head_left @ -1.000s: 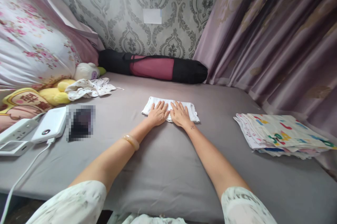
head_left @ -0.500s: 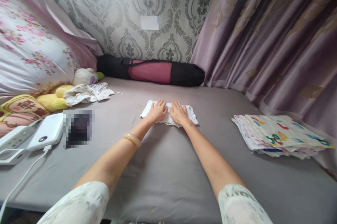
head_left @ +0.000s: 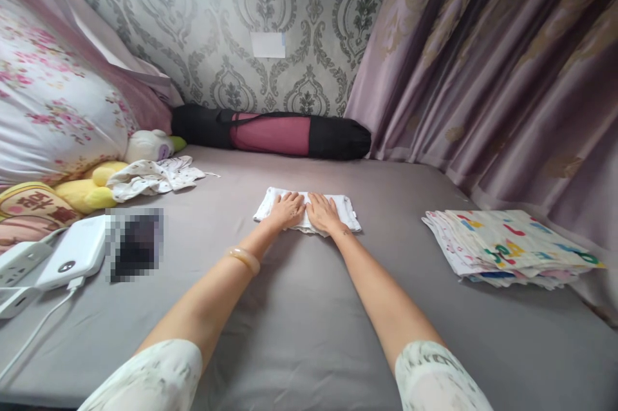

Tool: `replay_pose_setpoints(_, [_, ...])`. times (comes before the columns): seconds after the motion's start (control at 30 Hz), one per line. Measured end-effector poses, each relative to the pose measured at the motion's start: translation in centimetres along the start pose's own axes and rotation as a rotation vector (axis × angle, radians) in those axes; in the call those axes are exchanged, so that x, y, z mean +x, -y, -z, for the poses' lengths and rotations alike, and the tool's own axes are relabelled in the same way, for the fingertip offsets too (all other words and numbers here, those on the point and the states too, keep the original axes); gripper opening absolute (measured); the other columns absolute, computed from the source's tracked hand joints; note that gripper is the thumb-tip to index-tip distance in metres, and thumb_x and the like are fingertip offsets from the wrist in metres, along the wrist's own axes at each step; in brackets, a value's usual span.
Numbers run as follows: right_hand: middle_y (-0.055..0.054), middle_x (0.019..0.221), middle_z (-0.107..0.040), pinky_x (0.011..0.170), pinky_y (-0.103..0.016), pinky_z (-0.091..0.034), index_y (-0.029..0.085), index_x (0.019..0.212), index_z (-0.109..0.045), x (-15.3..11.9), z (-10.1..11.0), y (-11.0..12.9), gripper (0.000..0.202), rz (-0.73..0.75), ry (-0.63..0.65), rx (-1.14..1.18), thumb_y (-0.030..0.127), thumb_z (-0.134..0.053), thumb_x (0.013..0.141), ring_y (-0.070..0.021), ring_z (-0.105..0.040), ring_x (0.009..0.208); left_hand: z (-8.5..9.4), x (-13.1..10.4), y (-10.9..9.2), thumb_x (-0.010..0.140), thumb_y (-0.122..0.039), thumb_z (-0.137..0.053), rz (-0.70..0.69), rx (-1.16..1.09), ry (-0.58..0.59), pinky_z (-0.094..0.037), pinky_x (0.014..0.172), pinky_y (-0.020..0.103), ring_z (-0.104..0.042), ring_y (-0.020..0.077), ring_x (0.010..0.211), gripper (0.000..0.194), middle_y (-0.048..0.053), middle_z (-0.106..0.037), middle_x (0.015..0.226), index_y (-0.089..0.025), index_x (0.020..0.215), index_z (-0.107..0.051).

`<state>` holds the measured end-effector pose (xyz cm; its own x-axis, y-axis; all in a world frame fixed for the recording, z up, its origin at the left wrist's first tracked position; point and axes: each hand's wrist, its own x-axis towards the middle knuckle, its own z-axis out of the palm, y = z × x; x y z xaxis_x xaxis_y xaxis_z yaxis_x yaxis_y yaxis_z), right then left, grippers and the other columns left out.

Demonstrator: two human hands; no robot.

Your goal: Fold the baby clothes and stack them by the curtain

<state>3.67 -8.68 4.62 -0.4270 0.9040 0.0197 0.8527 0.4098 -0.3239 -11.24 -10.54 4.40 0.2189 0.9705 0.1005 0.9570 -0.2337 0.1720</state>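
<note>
A folded white cloth (head_left: 344, 210) lies flat on the grey bed sheet (head_left: 290, 308), straight in front of me. My left hand (head_left: 288, 210) rests palm down on its left half, fingers stretched out. On the right half, close beside it, my right hand (head_left: 323, 211) also lies flat with its fingers extended. The two hands nearly meet at the middle of the cloth. Part of the cloth is hidden beneath them. A pale bangle (head_left: 244, 259) sits on my left forearm.
Folded printed cloths (head_left: 521, 240) are stacked at the right. A black and red long bag (head_left: 270, 134) lies along the wall. At left are a crumpled spotted cloth (head_left: 149, 178), a yellow plush (head_left: 87, 193), a white power bank (head_left: 74, 253) with a cable, and a power strip (head_left: 22, 263).
Both hands stay flat on the white cloth and have drawn slightly closer together toward its middle. The whole view has shifted a little.
</note>
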Motion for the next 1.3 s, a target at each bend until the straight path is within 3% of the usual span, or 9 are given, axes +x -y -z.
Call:
replay_pose_setpoints(0.17, [-0.011, 0.157, -0.03, 0.117, -0.048, -0.007, 0.014, 0.148, -0.034, -0.4, 0.2, -1.0, 0.053, -0.044, -0.069, -0.04, 0.035, -0.024, 0.1, -0.0235, -0.017, 0.146, -0.2, -0.1, 0.6, 0.099, -0.043, -0.026, 0.091, 0.017, -0.024, -0.02, 0.112, 0.053, -0.031, 0.0301, 0.14, 0.047, 0.015, -0.042, 0.148, -0.017, 0.133, -0.046])
replay_pose_setpoints(0.33, [-0.011, 0.155, -0.033, 0.117, -0.049, -0.007, 0.014, 0.147, -0.037, -0.5, -0.5, -1.7, 0.054, -0.089, -0.047, -0.074, 0.037, -0.022, 0.1, -0.0238, -0.021, 0.145, -1.4, -0.2, 1.1, 0.098, -0.048, -0.024, 0.127, -0.006, -0.004, -0.016, 0.114, 0.055, -0.027, 0.0313, 0.143, 0.057, 0.015, -0.036, 0.153, -0.014, 0.142, -0.038])
replay_pose_setpoints(0.63, [-0.01, 0.156, -0.031, 0.117, -0.048, -0.008, 0.016, 0.148, -0.036, -0.5, 0.3, -1.6, 0.054, -0.087, 0.007, -0.08, 0.038, -0.021, 0.101, -0.0227, -0.021, 0.145, -0.9, -0.2, 1.1, 0.098, -0.047, -0.028, 0.122, -0.003, 0.005, -0.019, 0.114, 0.055, -0.03, 0.0302, 0.142, 0.053, 0.015, -0.038, 0.151, -0.017, 0.14, -0.042])
replay_pose_setpoints(0.8, [-0.013, 0.157, -0.027, 0.117, -0.047, -0.005, 0.009, 0.147, -0.036, -1.2, 1.1, -2.8, 0.057, -0.12, -0.035, -0.134, 0.038, -0.02, 0.101, -0.0236, -0.016, 0.147, -0.6, -1.1, 2.1, 0.099, -0.044, -0.029, 0.147, 0.065, -0.105, -0.02, 0.112, 0.058, -0.035, 0.0304, 0.138, 0.047, 0.018, -0.046, 0.144, -0.016, 0.131, -0.05])
replay_pose_setpoints(1.03, [-0.013, 0.156, -0.029, 0.117, -0.045, -0.012, 0.007, 0.147, -0.035, -1.5, 0.1, -3.8, 0.058, -0.169, -0.066, -0.163, 0.037, -0.021, 0.1, -0.024, -0.019, 0.146, -1.0, -1.3, 3.1, 0.099, -0.043, -0.027, 0.178, -0.006, -0.077, -0.024, 0.11, 0.056, -0.029, 0.0311, 0.141, 0.049, 0.017, -0.038, 0.15, -0.016, 0.136, -0.046])
replay_pose_setpoints(1.2, [-0.012, 0.158, -0.024, 0.118, -0.044, -0.011, 0.007, 0.15, -0.03, -1.4, 1.0, -4.1, 0.061, -0.18, 0.018, -0.122, 0.04, -0.019, 0.1, -0.0235, -0.015, 0.147, -0.4, -1.6, 3.6, 0.099, -0.044, -0.027, 0.186, -0.035, -0.018, -0.024, 0.111, 0.054, -0.025, 0.0297, 0.143, 0.049, 0.015, -0.034, 0.154, -0.019, 0.137, -0.044])
replay_pose_setpoints(1.3, [-0.012, 0.16, -0.019, 0.118, -0.044, -0.009, 0.007, 0.151, -0.026, -1.9, 1.3, -4.8, 0.061, -0.187, -0.011, -0.141, 0.04, -0.018, 0.1, -0.0236, -0.012, 0.148, -0.2, -2.4, 4.5, 0.099, -0.044, -0.026, 0.23, -0.049, -0.032, -0.021, 0.112, 0.055, -0.024, 0.0297, 0.144, 0.051, 0.016, -0.032, 0.155, -0.017, 0.14, -0.041])
